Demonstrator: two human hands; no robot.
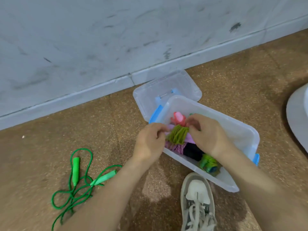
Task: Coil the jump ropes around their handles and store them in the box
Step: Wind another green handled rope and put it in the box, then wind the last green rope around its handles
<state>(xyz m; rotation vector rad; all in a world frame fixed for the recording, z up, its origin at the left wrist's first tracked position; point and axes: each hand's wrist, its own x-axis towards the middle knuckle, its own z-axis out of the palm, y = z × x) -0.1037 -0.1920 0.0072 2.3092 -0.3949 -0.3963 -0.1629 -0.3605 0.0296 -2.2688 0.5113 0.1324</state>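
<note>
The box [233,130] sits open on the floor [50,144] close to the wall [83,39], with its clear lid [166,87] lying behind it and partly under its far edge. Both hands are over the box's near-left end, holding 1 coiled bundle between them: an olive rope [177,134] wound around lilac handles. The left hand [150,140] has its fingers curled on the bundle's left end, and the right hand [206,134] has its fingers curled on the right end. The bundle is at about rim height above the other contents; I cannot tell whether it touches them.

Inside the box there are 4 more bundles. A pink bundle [178,118] lies just beyond the hands, a purple bundle [175,147] is directly beneath the olive rope, a black bundle [193,151] is beside the purple one, and a green bundle [209,163] lies against the near wall under the right forearm.

A loose green rope [80,177] lies uncoiled on the floor well to the left of the box, its 2 green handles angled toward each other amid the tangled loops. A grey shoe [197,202] stands just in front of the box.
</note>
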